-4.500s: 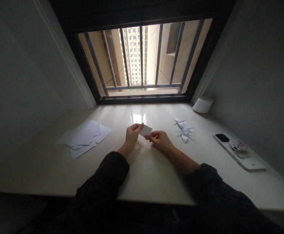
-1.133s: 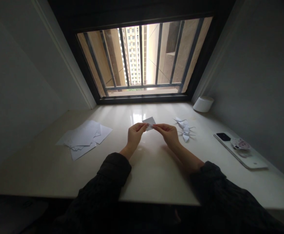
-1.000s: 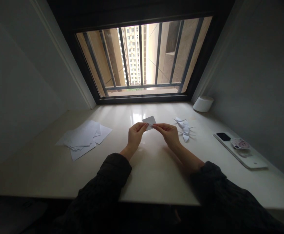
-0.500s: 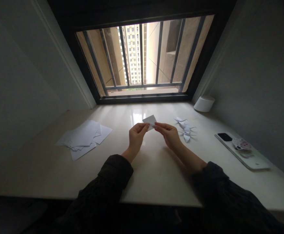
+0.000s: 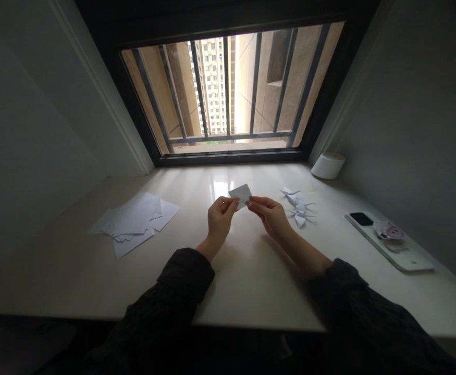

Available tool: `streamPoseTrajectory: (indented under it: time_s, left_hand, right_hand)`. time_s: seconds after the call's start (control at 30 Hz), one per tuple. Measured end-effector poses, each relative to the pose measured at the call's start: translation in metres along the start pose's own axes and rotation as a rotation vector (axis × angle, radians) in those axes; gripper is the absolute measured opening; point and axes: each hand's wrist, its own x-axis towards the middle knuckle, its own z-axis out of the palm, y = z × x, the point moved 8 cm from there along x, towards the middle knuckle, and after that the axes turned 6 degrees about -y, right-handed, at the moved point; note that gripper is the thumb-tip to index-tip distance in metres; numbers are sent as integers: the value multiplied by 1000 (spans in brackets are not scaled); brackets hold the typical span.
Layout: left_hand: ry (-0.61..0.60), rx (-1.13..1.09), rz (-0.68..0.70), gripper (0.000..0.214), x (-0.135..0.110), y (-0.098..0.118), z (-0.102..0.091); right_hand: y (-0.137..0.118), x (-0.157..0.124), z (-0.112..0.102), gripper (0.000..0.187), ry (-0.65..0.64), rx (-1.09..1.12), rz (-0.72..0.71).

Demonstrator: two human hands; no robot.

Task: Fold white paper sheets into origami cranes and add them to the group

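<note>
A small folded piece of white paper [image 5: 241, 192] is held up in front of me, above the pale counter. My left hand [image 5: 222, 214] pinches its lower left edge between thumb and fingers. At its right corner, my right hand [image 5: 270, 212] grips the same paper with thumb and fingertips. The fingertips cover the paper's lower part, so its folds there are hard to make out. Just right of my right hand lie several folded paper cranes [image 5: 298, 206] in a row.
Left on the counter [image 5: 228, 291] is a loose stack of white paper sheets [image 5: 130, 219]. A phone [image 5: 392, 245] with a cartoon grip lies at the right. A white cylindrical object [image 5: 328, 165] stands by the right wall, near the barred window [image 5: 228, 94].
Both hands keep hold of the paper in nearly the same place. The paper and fingertips have shifted only very slightly.
</note>
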Motion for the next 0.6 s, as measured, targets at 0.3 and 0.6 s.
streamPoseTrajectory:
  time_s: [0.3, 0.6]
  left_hand:
    - [32, -2, -13, 25, 0, 0, -1]
    - [47, 19, 0, 26, 1, -2, -2]
  right_hand:
    - [-5, 0, -1, 30, -5, -103, -40]
    - [-13, -4, 3, 30, 2, -170, -89]
